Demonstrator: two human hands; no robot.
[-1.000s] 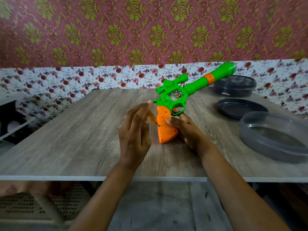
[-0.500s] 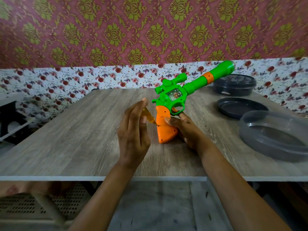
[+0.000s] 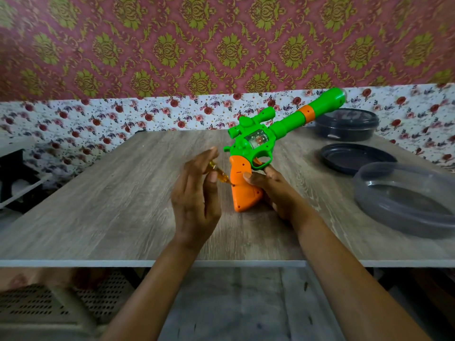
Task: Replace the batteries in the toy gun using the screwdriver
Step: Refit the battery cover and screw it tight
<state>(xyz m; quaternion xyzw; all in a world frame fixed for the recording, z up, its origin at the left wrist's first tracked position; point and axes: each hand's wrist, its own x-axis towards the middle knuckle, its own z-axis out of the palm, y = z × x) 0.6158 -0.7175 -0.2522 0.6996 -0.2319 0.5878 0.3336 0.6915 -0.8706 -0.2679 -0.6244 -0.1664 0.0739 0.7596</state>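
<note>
A green toy gun (image 3: 258,141) with an orange grip (image 3: 242,187) stands on its grip on the wooden table (image 3: 110,205), barrel pointing up to the right. My right hand (image 3: 273,190) holds the grip from the right side, thumb across it. My left hand (image 3: 197,195) holds a small screwdriver (image 3: 219,174) with an amber see-through handle between thumb and fingers. Its tip meets the left side of the orange grip. The shaft is mostly hidden by my fingers.
At the right of the table lie a clear grey round container (image 3: 406,200), a black lid (image 3: 354,159) and a black lidded tub (image 3: 347,124) behind it. A patterned wall stands beyond the table. A perforated plastic stool (image 3: 49,306) sits below the near edge.
My left hand's fingers have shifted around the screwdriver handle, which now shows more between them. The gun and my right hand have stayed in place.
</note>
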